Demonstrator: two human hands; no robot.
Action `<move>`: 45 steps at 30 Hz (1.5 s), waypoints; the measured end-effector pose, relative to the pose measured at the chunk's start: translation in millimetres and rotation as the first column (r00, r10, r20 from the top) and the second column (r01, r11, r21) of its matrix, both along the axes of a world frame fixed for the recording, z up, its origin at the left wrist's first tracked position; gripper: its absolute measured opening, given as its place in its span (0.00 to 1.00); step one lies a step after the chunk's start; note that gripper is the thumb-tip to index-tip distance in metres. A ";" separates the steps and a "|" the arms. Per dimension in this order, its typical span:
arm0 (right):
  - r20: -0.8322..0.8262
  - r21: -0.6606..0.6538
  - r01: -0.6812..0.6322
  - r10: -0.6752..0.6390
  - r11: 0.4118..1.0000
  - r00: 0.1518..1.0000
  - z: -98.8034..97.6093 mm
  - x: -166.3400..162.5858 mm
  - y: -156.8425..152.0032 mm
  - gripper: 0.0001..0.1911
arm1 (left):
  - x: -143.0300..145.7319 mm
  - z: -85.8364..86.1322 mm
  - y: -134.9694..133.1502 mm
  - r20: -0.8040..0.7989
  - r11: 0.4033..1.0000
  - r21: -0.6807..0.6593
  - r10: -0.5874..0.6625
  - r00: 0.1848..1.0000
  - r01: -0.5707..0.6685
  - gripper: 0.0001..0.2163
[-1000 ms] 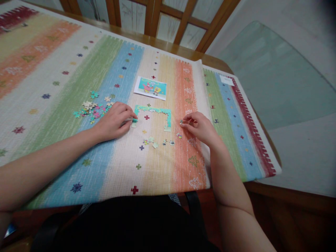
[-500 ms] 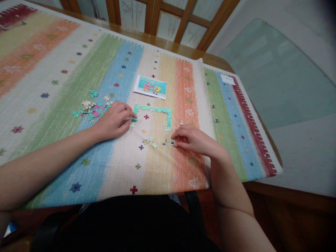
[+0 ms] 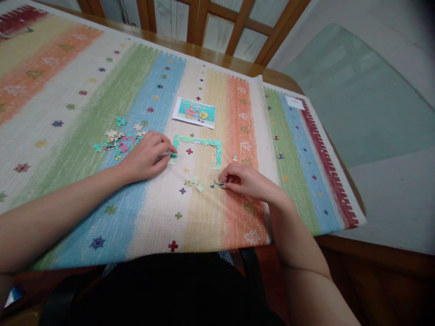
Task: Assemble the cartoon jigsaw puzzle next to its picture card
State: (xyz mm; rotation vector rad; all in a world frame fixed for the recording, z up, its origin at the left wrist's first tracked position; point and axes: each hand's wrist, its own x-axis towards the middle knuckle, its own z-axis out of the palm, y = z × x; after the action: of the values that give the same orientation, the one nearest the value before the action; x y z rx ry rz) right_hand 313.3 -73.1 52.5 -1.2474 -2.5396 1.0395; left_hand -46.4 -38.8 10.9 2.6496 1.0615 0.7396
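Note:
A partly joined jigsaw puzzle [image 3: 199,141] lies on the tablecloth as a teal border, with a top edge and two short sides. My left hand [image 3: 149,154] rests at its left side, index finger stretched out against the border pieces and the other fingers loosely bent. Below the right side, my right hand [image 3: 243,181] has thumb and index finger pinched on a small dark-and-pale puzzle piece [image 3: 220,184], partly hidden by the fingertips. Several loose pale green pieces [image 3: 195,180] lie to the left of it. One single piece [image 3: 234,157] sits above my right hand.
A heap of loose puzzle pieces [image 3: 118,141] lies left of my left hand. Above the border is a printed cartoon picture card [image 3: 195,113]. A white paper slip [image 3: 295,103] lies at the far right of the striped tablecloth [image 3: 159,226]. The near table edge is close to my body.
My right hand has shifted very slightly left, and its fingertips have closed over the small piece, which looks tilted now. The left hand stays in place.

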 end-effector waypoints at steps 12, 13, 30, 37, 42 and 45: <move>-0.200 0.105 0.303 -0.279 0.947 0.939 -11.8 -19.8 3.4 0.04 | 0.0 -1.1 0.1 -0.005 1.000 -0.023 0.015 1.000 -0.015 0.09; -0.203 0.135 0.311 -0.281 0.941 0.938 -15.3 -22.2 4.5 0.04 | -0.1 -1.4 0.2 -0.004 1.000 -0.023 0.015 1.000 -0.015 0.09; -0.205 0.365 0.331 -0.272 0.870 0.940 -31.6 -20.8 13.8 0.12 | 0.9 -0.8 0.3 0.014 1.000 -0.029 0.005 1.000 -0.005 0.10; -0.075 0.365 0.180 -0.163 0.913 0.984 -25.8 -9.7 14.1 0.07 | 0.1 -2.2 0.2 0.003 1.000 0.007 -0.004 1.000 0.004 0.09; -0.038 0.376 0.157 -0.154 0.913 0.987 -32.8 -14.3 14.9 0.09 | 0.1 -1.0 -0.7 -0.014 1.000 0.005 0.004 1.000 -0.004 0.09; -0.032 0.397 0.153 -0.153 0.905 0.988 -34.4 -15.3 15.8 0.11 | 0.2 -0.6 -0.8 -0.022 1.000 0.007 0.006 1.000 -0.006 0.09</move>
State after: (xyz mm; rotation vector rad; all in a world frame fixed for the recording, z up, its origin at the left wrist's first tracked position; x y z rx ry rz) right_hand 298.0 -57.3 18.1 -1.2939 -2.4341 0.4541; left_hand -46.2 -39.6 10.3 2.6677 1.0750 0.7178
